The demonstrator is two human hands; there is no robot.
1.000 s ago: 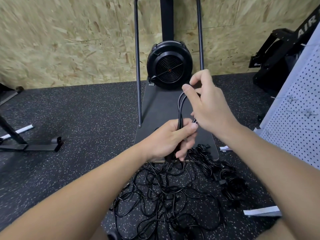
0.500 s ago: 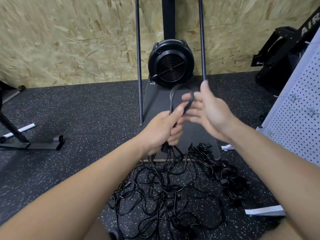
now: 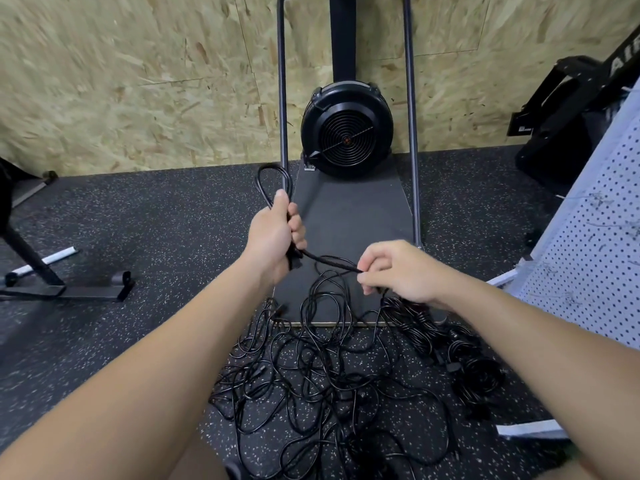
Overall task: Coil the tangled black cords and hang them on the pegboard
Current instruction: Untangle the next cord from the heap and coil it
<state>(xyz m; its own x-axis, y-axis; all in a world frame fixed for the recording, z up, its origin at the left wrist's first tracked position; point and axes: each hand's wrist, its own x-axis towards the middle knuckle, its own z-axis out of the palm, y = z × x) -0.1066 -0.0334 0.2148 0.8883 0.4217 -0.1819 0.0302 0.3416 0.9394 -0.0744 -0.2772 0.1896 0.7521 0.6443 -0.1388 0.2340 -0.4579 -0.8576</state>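
My left hand [image 3: 277, 233] grips a small coil of black cord whose loop [image 3: 272, 180] sticks up above my fist. From that fist a taut stretch of the same cord [image 3: 329, 262] runs right to my right hand [image 3: 398, 271], which pinches it between thumb and fingers. Below both hands a tangled pile of black cords [image 3: 322, 375] sprawls on the speckled floor. Bundled black cords [image 3: 446, 344] lie to its right. The white pegboard [image 3: 595, 258] leans at the right edge.
A black fan-wheel exercise machine [image 3: 346, 129] with two upright bars and a dark platform [image 3: 349, 216] stands straight ahead against the chipboard wall. Black metal equipment feet [image 3: 62, 289] lie at the left. Another black machine [image 3: 568, 109] sits at the far right.
My right hand has let go of the loop and dropped down to the right, pinching the cord further along. My left hand, with the coil, has shifted left and up.
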